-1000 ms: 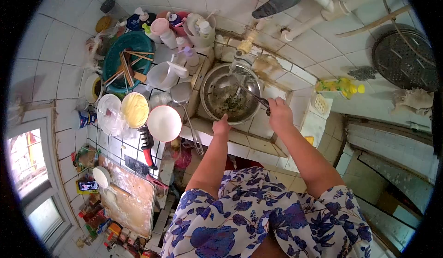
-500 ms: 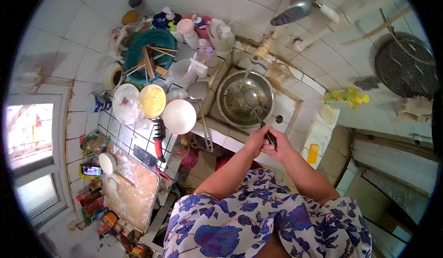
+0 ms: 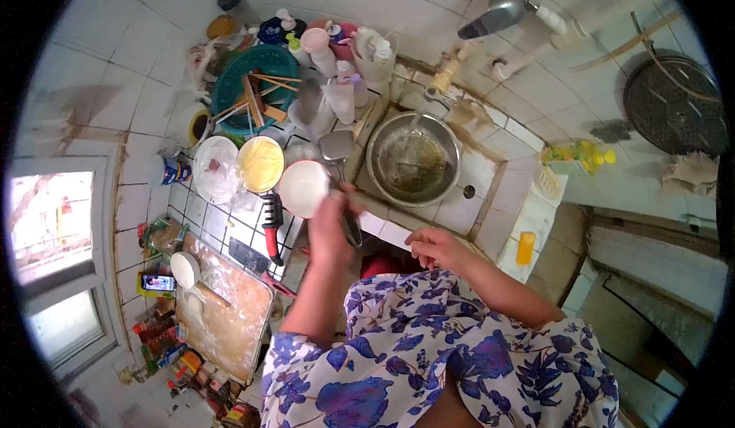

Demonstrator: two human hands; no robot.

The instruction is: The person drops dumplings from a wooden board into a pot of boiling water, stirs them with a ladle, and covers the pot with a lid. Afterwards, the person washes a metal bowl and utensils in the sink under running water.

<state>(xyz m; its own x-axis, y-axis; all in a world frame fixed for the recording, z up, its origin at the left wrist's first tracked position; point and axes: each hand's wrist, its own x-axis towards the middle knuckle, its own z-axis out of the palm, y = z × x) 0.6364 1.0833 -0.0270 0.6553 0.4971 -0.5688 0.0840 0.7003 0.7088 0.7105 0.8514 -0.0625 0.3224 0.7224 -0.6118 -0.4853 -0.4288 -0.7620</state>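
My left hand (image 3: pixel 329 233), smeared by motion, is closed around the handle of a ladle. The ladle's blurred head (image 3: pixel 310 106) is over the counter, near the white containers. Beside that hand lies a metal spatula (image 3: pixel 337 146), its handle partly behind my fingers. A white bowl with a red rim (image 3: pixel 303 189) stands just left of the hand. My right hand (image 3: pixel 436 249) is empty, fingers loosely bent and apart, in front of the sink. Cloudy water with bits in it fills the lower part of a metal basin (image 3: pixel 452 180) under the tap (image 3: pixel 433 103).
A green basin (image 3: pixel 223 91) with wooden sticks and several bottles stand at the back. Left lie a yellow-filled bowl (image 3: pixel 260 164), a knife sharpener (image 3: pixel 272 225), a cleaver (image 3: pixel 247 256) and a floury board (image 3: pixel 230 336) with a rolling pin (image 3: pixel 213 294). A yellow bottle (image 3: pixel 586 156) stands right.
The ladle has come out of the basin and swung left over the counter in my left hand. My right hand has let go of its handle and stays near the sink's front.
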